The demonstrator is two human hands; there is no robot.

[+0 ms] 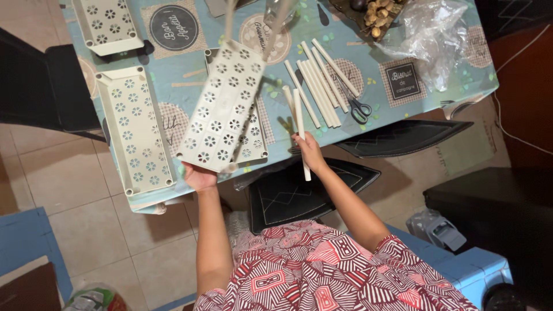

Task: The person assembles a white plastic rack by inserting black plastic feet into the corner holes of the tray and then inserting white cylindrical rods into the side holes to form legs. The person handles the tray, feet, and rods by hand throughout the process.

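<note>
My left hand (pixel 200 175) grips the near edge of a cream perforated shelf panel (pixel 222 103) and holds it up, tilted, above the table; thin tubes stick out from its far end. My right hand (pixel 309 151) is closed on a white plastic tube (pixel 300 129) at the table's near edge. Several more white tubes (pixel 320 82) lie side by side on the blue patterned tablecloth (pixel 190 63), just beyond my right hand. Another panel (pixel 253 135) lies flat under the raised one.
Two more cream panels (pixel 133 131) (pixel 109 24) lie at the left of the table. Scissors (pixel 358 105) rest beside the tubes. A crumpled clear plastic bag (pixel 433 35) and a dish of nuts (pixel 377 14) are far right. Black chair seats (pixel 299 193) sit below the table edge.
</note>
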